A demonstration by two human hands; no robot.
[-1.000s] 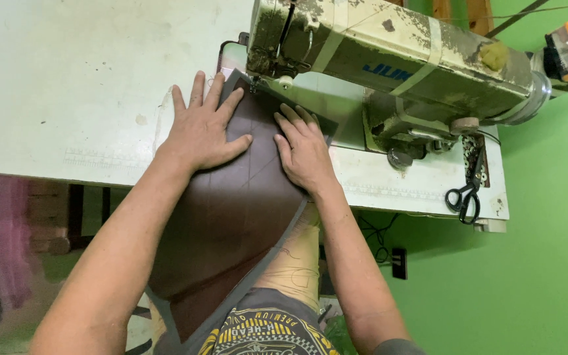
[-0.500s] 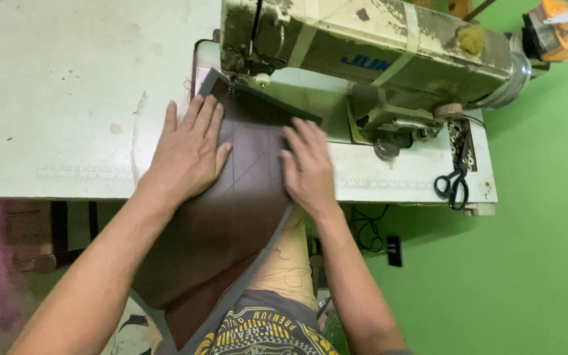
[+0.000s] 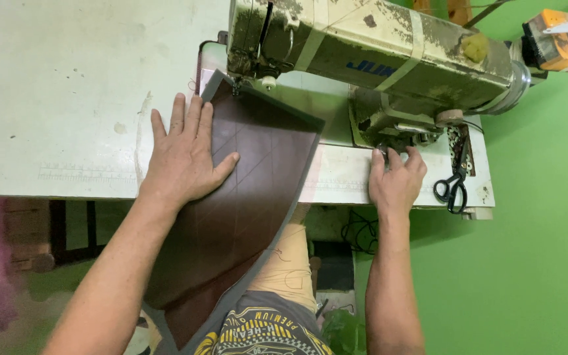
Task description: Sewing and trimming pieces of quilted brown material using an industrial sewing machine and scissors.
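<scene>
While left hand (image 3: 185, 158) lay spread flat on the brown panel (image 3: 244, 197) under the needle, right hand (image 3: 397, 184) curled at the sewing machine (image 3: 376, 52) base; stitching looked mid-way, w/ most of panel unfed.

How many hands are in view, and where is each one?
2. The left hand lies flat on the brown panel on the table. The right hand reaches to the sewing machine base, beside the scissors.

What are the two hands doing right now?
Left hand: open, flat on the brown fabric, holding nothing.
Right hand: fingers reach up to the sewing machine; its grip cannot be told.
</scene>
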